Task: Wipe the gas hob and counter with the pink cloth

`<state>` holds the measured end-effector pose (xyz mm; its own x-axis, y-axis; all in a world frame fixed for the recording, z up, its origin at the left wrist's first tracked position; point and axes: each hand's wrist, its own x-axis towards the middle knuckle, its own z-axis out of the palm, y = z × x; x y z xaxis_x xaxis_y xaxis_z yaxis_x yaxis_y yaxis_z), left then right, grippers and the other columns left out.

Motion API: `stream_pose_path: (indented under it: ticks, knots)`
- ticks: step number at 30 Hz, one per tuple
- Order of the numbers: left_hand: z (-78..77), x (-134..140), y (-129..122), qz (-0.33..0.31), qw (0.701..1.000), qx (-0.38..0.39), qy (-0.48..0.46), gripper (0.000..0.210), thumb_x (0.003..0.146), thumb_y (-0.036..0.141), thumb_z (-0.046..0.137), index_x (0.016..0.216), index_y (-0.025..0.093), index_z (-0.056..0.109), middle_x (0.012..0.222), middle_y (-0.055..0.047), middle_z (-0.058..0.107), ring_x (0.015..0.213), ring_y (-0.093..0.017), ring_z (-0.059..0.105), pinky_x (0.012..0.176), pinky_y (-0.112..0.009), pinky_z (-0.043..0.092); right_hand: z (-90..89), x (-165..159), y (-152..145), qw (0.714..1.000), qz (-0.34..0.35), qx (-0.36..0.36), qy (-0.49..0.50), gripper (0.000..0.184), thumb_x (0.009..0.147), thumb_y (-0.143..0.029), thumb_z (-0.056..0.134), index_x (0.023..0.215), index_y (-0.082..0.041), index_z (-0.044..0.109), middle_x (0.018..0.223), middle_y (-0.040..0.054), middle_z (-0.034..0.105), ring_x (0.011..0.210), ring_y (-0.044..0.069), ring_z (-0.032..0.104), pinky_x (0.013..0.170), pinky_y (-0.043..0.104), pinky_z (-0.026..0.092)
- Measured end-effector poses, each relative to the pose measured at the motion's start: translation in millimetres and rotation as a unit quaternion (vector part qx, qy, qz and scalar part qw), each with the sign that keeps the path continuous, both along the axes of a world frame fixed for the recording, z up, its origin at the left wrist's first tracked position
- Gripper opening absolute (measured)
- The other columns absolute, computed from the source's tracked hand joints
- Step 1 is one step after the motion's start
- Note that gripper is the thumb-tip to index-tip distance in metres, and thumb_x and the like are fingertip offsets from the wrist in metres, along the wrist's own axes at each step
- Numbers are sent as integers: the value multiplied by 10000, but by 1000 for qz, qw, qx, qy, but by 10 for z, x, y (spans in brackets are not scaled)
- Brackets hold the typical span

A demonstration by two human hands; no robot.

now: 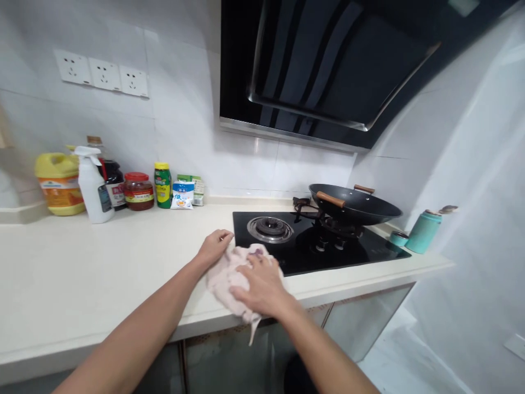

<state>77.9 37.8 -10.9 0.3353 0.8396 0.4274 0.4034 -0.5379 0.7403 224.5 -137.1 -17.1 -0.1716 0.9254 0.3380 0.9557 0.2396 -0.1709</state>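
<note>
A pale pink cloth (223, 282) lies crumpled across the counter's front edge and the near left corner of the black gas cooktop (295, 257). My right hand (262, 282) presses on it from above, fingers spread and lying flat. One corner of the cloth dangles over the counter edge. At the cloth's upper left side, my left hand (214, 247) is closed with curled fingers, by the cooktop's left edge. It appears to pinch the cloth there, though its fingertips are partly hidden.
A black wok (356, 205) with wooden handles sits on the right burner. Against the wall stand a white spray bottle (93, 186), a yellow jug (59, 183), a red-lidded jar (138, 191) and seasoning packs. A teal canister (425, 232) is far right; the range hood (303, 65) hangs above.
</note>
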Motion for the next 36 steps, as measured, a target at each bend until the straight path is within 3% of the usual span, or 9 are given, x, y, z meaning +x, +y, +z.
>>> stream_pose_path:
  ticks: [5, 9, 13, 19, 23, 26, 29, 33, 36]
  knots:
    - [13, -84, 67, 13, 1000, -17, -8, 446, 760, 584, 509, 845, 193, 707, 775, -29, 724, 799, -224, 641, 714, -297, 500, -12, -587, 31, 993, 111, 34, 7, 509, 881, -691, 481, 1132, -282, 651, 1234, 72, 598, 1217, 300, 451, 1071, 576, 225]
    - [0, -96, 35, 1, 1000, -23, 6, 449, 738, 598, 528, 812, 197, 716, 596, 8, 648, 672, -202, 608, 621, -275, 471, -45, -422, -31, 990, 124, 66, 16, 434, 871, -657, 544, 1020, -267, 660, 1108, 35, 638, 1098, 243, 506, 1027, 470, 274]
    - [-13, -72, -8, -11, 999, -34, 30, 435, 734, 588, 535, 816, 203, 721, 579, 15, 632, 660, -197, 594, 633, -277, 459, -140, 290, -225, 992, 72, 99, 11, 395, 873, -610, 570, 1000, -243, 644, 1112, 32, 647, 1077, 234, 510, 956, 399, 306]
    - [-16, -31, -27, -13, 997, -37, 67, 392, 767, 530, 514, 868, 204, 707, 799, -12, 707, 787, -208, 615, 767, -303, 457, -198, 1797, -582, 977, -191, 85, -38, 342, 919, -467, 500, 929, -169, 668, 1034, 117, 647, 927, 245, 533, 809, 349, 363]
    - [3, 11, -80, -8, 996, -6, 84, 361, 791, 489, 524, 907, 203, 712, 905, -40, 691, 865, -224, 611, 837, -326, 456, -85, 2318, -702, 943, -332, 11, -23, 432, 928, -519, 460, 1028, -160, 679, 1063, 148, 639, 981, 292, 551, 810, 371, 392]
    - [18, 49, -138, -6, 994, 51, 96, 359, 829, 464, 511, 947, 198, 722, 939, -54, 645, 865, -214, 597, 854, -335, 472, -25, 2138, -614, 938, -344, 7, 28, 489, 948, -514, 422, 1158, -141, 657, 1109, 179, 627, 1033, 333, 548, 861, 427, 397]
    - [52, 112, -240, -30, 991, 96, 83, 384, 872, 469, 491, 1030, 195, 707, 988, -59, 605, 877, -197, 593, 834, -327, 501, -36, 1600, -357, 943, -330, 29, 35, 517, 954, -545, 396, 1139, -142, 662, 1206, 197, 582, 1129, 382, 485, 936, 514, 365]
    - [173, 277, -511, -98, 981, 154, 60, 433, 910, 499, 481, 1183, 206, 647, 1218, -89, 555, 1127, -238, 555, 933, -368, 506, -16, 894, 13, 976, -207, 34, 63, 501, 934, -576, 453, 1173, -179, 641, 1258, 146, 566, 1202, 358, 441, 1012, 577, 326]
    - [250, 441, -772, -183, 959, 188, 110, 539, 921, 543, 481, 1364, 240, 532, 1470, -96, 422, 1364, -288, 390, 1123, -460, 364, 58, 703, 26, 981, -29, 49, 188, 413, 970, -485, 424, 1246, -227, 590, 1324, 76, 543, 1262, 246, 437, 1092, 467, 323]
